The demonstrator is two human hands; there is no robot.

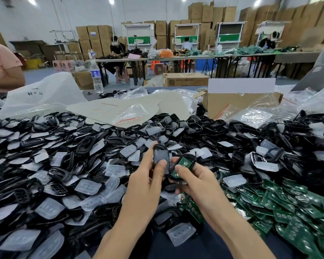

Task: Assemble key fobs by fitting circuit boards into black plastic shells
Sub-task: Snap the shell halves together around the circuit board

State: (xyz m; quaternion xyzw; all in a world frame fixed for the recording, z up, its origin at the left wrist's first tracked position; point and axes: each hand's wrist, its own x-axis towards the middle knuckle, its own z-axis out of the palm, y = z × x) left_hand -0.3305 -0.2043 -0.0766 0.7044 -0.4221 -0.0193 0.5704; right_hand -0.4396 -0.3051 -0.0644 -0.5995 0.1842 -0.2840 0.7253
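Cluttered worktop [176, 89], near centre: left grip [144, 184] pinches one grey-padded shell [160, 156], right grip [196, 182] pinches one open shell [193, 157] carrying one green board [183, 163].

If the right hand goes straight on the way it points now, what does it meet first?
Probably the black shell in the left hand, just up-left of the right hand and its green board; depth is unclear.

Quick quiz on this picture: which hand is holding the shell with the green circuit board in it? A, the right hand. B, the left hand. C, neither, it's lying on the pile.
A: the right hand grips a black shell with a green circuit board sitting in it, while the left hand holds a second shell showing only a pale pad.
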